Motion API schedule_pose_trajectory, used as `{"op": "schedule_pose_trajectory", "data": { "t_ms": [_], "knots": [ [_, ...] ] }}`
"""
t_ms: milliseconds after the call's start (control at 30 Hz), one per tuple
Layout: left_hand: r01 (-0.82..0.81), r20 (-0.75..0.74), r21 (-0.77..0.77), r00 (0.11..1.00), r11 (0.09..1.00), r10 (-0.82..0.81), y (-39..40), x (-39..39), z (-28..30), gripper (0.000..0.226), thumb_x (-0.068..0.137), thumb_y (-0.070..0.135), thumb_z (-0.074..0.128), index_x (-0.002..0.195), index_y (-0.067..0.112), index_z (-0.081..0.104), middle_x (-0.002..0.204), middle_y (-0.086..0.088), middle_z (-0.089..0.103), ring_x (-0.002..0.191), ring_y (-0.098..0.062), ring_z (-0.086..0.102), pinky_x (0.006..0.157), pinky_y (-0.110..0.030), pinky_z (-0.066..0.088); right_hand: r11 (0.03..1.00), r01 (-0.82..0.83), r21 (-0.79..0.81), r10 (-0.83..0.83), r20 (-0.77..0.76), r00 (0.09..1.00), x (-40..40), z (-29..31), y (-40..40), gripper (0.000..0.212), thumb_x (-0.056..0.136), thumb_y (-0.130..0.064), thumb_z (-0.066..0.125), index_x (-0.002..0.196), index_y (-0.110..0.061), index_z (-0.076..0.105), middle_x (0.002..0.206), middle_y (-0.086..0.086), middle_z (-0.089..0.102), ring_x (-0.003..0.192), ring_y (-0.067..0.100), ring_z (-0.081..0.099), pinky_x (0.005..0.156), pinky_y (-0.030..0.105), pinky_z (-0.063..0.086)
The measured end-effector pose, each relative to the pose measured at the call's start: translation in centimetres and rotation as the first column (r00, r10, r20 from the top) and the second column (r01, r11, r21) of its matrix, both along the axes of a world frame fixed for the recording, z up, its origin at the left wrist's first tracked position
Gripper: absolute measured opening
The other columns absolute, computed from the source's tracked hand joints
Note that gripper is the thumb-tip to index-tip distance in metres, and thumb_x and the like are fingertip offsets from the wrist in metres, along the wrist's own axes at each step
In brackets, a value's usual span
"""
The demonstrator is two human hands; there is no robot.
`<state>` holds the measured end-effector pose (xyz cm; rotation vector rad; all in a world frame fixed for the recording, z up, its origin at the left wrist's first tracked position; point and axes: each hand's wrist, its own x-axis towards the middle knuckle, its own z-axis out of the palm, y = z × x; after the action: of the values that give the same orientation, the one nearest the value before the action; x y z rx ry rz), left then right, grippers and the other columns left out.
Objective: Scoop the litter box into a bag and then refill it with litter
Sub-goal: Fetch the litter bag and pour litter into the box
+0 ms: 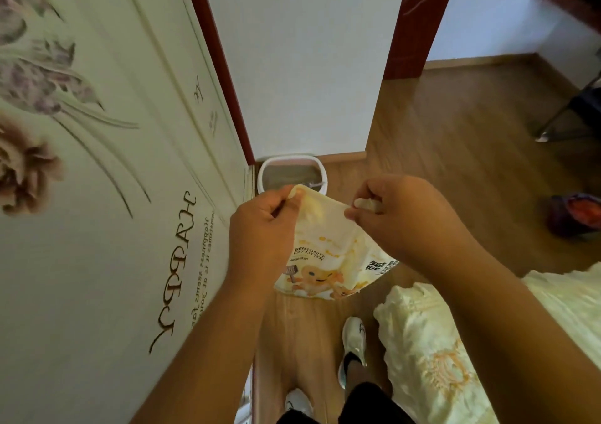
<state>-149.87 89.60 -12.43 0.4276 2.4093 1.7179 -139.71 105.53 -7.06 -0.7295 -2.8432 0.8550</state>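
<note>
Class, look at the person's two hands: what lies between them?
In the head view, the top edge of the cat litter bag stretches between the left hand and the right hand, each pinching one corner; the litter box sits beyond.

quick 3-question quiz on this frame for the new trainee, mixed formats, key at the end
1. True or false: the left hand and right hand both pinch the top edge of the cat litter bag.
2. Where does the litter box sit? A) on the bed B) on the floor by the wall C) on a chair
3. Fill in: the bag's print reads "BENTONITE CAT ____".

Key: 1 true; 2 B; 3 LITTER
</note>
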Motion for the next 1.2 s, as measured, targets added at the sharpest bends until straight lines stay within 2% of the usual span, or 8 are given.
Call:
{"op": "schedule_pose_trajectory", "data": {
  "t_ms": [67,200,367,567,667,900,1100,1200],
  "knots": [
    [-0.021,-0.011,-0.016,1.0,1.0,0.021,1.6,-1.9,-0.2,0.014,0.098,0.04,0.065,0.102,0.051,0.072,0.082,0.013,0.076,0.082,-0.014,0.072,0.08,-0.048,0.061,1.0,-0.011,-0.008,0.011,-0.007,1.0,-2.3,-0.4,1.9,0.014,0.091,-0.036,0.071,0.089,-0.021,0.071,0.077,-0.009,0.066,0.07,0.009,0.059,0.059,0.028,0.045],
    [-0.086,0.001,-0.059,0.996,0.995,0.087,5.4,-5.8,-0.6,0.017,0.098,0.041,0.065,0.108,0.035,0.078,0.085,0.011,0.077,0.084,-0.013,0.073,0.081,-0.048,0.062,0.996,-0.082,-0.028,0.082,0.011,0.997,-7.0,-0.9,6.2,0.016,0.092,-0.035,0.07,0.086,-0.021,0.07,0.076,-0.01,0.065,0.068,0.005,0.056,0.056,0.024,0.039],
    [-0.157,0.04,-0.064,0.986,0.986,0.16,9.9,-9.8,-1.3,0.016,0.098,0.039,0.066,0.106,0.035,0.079,0.088,0.017,0.077,0.087,-0.007,0.072,0.085,-0.045,0.061,0.986,-0.165,-0.034,0.166,0.056,0.985,-12.2,-1.0,11.2,0.022,0.095,-0.035,0.068,0.077,-0.024,0.06,0.071,-0.01,0.059,0.063,0.003,0.05,0.052,0.021,0.033],
    [-0.212,0.099,-0.056,0.971,0.976,0.217,12.8,-13.0,-2.2,0.014,0.099,0.036,0.066,0.096,0.039,0.079,0.086,0.012,0.077,0.086,-0.012,0.073,0.085,-0.046,0.061,0.957,-0.244,-0.157,0.266,0.142,0.953,-17.7,-1.8,15.0,0.015,0.101,-0.026,0.061,0.087,-0.019,0.061,0.071,-0.013,0.053,0.061,0.0,0.047,0.047,0.011,0.034],
    [-0.223,0.114,-0.06,0.967,0.973,0.228,14.1,-15.1,-2.7,0.015,0.099,0.035,0.066,0.103,0.034,0.08,0.087,0.014,0.078,0.087,-0.007,0.072,0.086,-0.041,0.061,0.963,-0.26,-0.074,0.268,0.145,0.952,-19.9,-2.2,16.3,0.016,0.099,-0.033,0.063,0.09,-0.02,0.066,0.074,-0.011,0.059,0.064,0.002,0.051,0.051,0.015,0.031],
    [-0.144,0.145,-0.063,0.978,0.988,0.151,16.7,-21.3,-4.6,0.02,0.1,0.037,0.064,0.111,0.031,0.079,0.093,0.014,0.077,0.089,-0.002,0.071,0.081,-0.026,0.058,0.979,-0.201,-0.031,0.203,0.154,0.967,-25.3,-3.8,18.7,0.017,0.095,-0.036,0.067,0.085,-0.022,0.064,0.078,-0.008,0.063,0.069,0.005,0.053,0.054,0.021,0.033],
    [-0.009,0.199,-0.079,0.98,0.997,0.025,17.9,-28.9,-8.7,0.016,0.098,0.04,0.066,0.107,0.037,0.079,0.092,0.014,0.078,0.09,-0.009,0.074,0.084,-0.043,0.062,0.995,-0.077,-0.066,0.09,0.22,0.971,-30.6,-7.0,19.4,0.013,0.095,-0.037,0.068,0.093,-0.024,0.069,0.084,-0.011,0.066,0.073,0.002,0.057,0.052,0.018,0.035],
    [0.05,0.231,-0.102,0.973,0.994,-0.025,18.5,-32.4,-11.2,0.016,0.098,0.04,0.066,0.109,0.037,0.078,0.093,0.015,0.078,0.09,-0.007,0.073,0.084,-0.043,0.063,0.995,-0.004,-0.104,0.032,0.264,0.964,-33.5,-8.9,19.6,0.011,0.092,-0.037,0.071,0.093,-0.026,0.07,0.086,-0.009,0.068,0.075,0.006,0.062,0.052,0.018,0.04]
  ]
}}
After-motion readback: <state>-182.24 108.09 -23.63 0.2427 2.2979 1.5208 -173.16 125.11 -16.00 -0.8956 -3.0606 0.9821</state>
